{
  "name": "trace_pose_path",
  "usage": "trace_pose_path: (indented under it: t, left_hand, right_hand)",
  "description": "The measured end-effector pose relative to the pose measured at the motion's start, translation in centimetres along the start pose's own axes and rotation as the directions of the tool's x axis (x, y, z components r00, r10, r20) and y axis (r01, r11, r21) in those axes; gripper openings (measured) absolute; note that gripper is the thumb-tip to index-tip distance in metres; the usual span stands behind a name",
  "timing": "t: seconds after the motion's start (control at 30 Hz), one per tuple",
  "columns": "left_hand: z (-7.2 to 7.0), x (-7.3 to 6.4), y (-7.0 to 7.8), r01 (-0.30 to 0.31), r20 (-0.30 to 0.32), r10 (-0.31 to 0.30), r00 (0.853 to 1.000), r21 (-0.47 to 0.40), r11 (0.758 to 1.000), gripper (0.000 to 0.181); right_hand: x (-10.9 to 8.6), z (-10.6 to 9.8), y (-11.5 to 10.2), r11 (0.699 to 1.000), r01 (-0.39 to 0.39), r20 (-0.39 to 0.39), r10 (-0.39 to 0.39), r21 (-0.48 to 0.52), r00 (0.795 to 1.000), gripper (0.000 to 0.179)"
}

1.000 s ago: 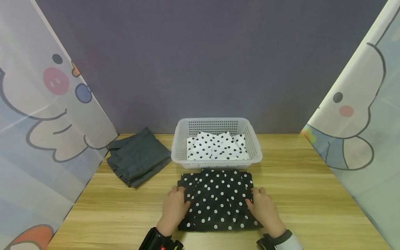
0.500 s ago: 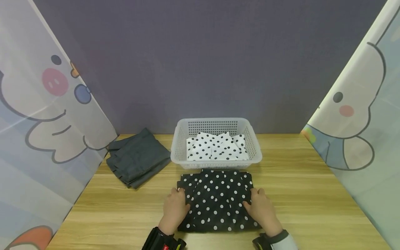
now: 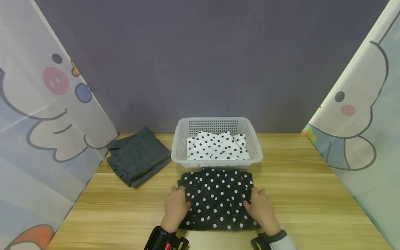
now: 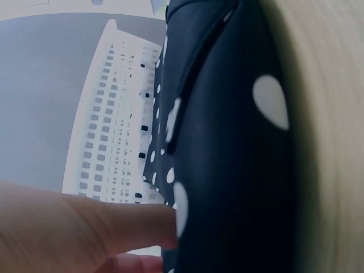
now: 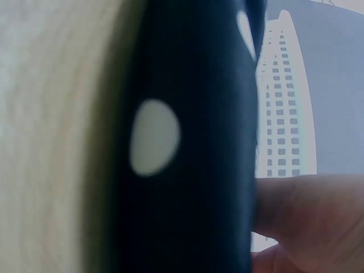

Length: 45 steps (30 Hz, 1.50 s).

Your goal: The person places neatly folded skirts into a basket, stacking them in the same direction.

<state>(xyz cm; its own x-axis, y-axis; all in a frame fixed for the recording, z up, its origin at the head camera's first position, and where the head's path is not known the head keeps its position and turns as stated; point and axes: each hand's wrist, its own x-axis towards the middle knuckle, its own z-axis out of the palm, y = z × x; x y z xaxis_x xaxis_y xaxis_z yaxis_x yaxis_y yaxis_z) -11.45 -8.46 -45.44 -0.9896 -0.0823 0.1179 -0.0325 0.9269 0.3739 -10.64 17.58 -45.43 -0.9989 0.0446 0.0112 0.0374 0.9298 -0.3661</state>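
Observation:
In the head view a folded black garment with white polka dots [image 3: 218, 201] lies on the table in front of the basket. My left hand [image 3: 175, 206] grips its left edge, thumb on top and fingers at the side. At the opposite edge my right hand [image 3: 260, 210] holds it the same way. Up close in the left wrist view, the thumb [image 4: 136, 224] touches the dark dotted fabric [image 4: 239, 170]. The right wrist view likewise has a thumb [image 5: 307, 213] against the fabric [image 5: 193, 187]. Fingers under the cloth are hidden.
A white perforated basket [image 3: 217, 164] stands directly behind the garment, with folded white black-dotted cloth [image 3: 215, 147] inside. Left of it lies a folded dark grey cloth [image 3: 140, 158]. A grey panel [image 3: 218, 62] rises behind the wooden table [image 3: 312, 194], with printed cartoon sheets on both sides.
My right hand and its thumb have shifted slightly inward along the garment's edge, and my left wrist has moved a little to the right. The garment lies in about the same place.

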Motion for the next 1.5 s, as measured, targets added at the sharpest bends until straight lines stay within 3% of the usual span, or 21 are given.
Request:
trace_pose_path:
  t: [0.33,0.53,0.73,1.07,1.27,1.5]
  left_hand:
    - [0.4,-0.1,0.5,-0.008,0.0,0.008,1.0,-0.02,1.0,0.038]
    - [0.5,0.0,0.5,-0.029,0.016,0.03,0.999,-0.075,0.997,0.032]
    - [0.4,-0.1,-0.5,-0.074,0.026,0.08,0.996,-0.164,0.984,0.027]
    - [-0.7,-1.4,-0.8,-0.075,0.012,0.08,0.997,-0.246,0.966,0.026]
    - [-1.6,-2.6,-0.4,-0.105,-0.047,0.097,0.994,-0.237,0.966,0.027]
    - [-2.3,-3.6,-0.3,-0.093,-0.078,0.076,0.994,-0.24,0.966,0.029]
  right_hand:
    - [0.2,0.3,-0.4,0.999,0.013,0.007,-0.013,0.029,1.0,0.054]
    - [0.3,0.5,0.0,0.995,0.048,0.029,-0.051,0.09,0.998,0.046]
    - [0.1,0.5,0.5,0.987,0.05,0.05,-0.058,0.152,0.997,0.041]
    - [-1.2,0.5,0.9,0.976,0.1,-0.058,-0.09,0.196,0.994,0.03]
    - [-2.4,-0.1,1.0,0.976,0.119,-0.128,-0.097,0.182,0.987,0.031]
    - [-3.3,-0.5,0.9,0.968,0.15,-0.208,-0.107,0.2,0.972,0.032]
